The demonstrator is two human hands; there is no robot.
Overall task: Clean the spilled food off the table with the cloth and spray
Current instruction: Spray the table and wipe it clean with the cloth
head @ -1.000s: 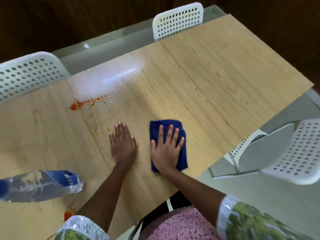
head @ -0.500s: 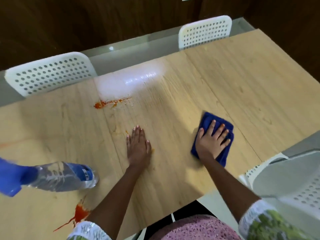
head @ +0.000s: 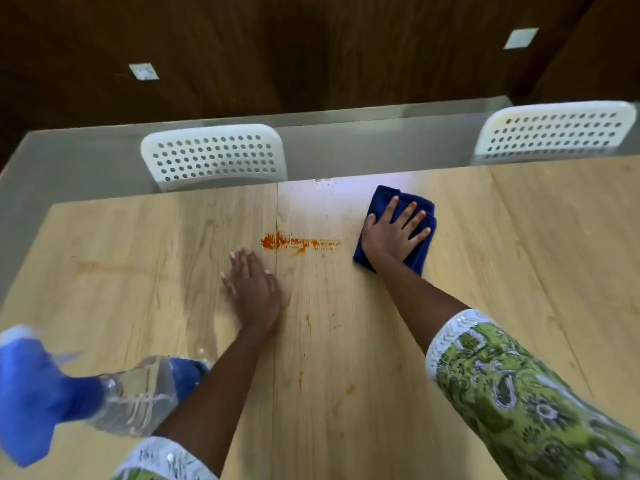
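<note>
Two white perforated chairs (head: 214,155) against a dark wood wall (head: 311,53).

Two white plastic chairs stand on the far side of the tabletop. One chair (head: 214,154) is near the middle, and its back is full of small round holes. The other chair (head: 555,130) is at the far right, and it has the same holes in its back. Both chair backs reach up just past the far edge. Under the chairs lies a pale grey floor (head: 69,164). Behind them is a dark brown wooden wall (head: 311,53). Two small pale square plates are on the wall, one (head: 143,71) to the left and one (head: 521,38) higher up to the right.
</note>
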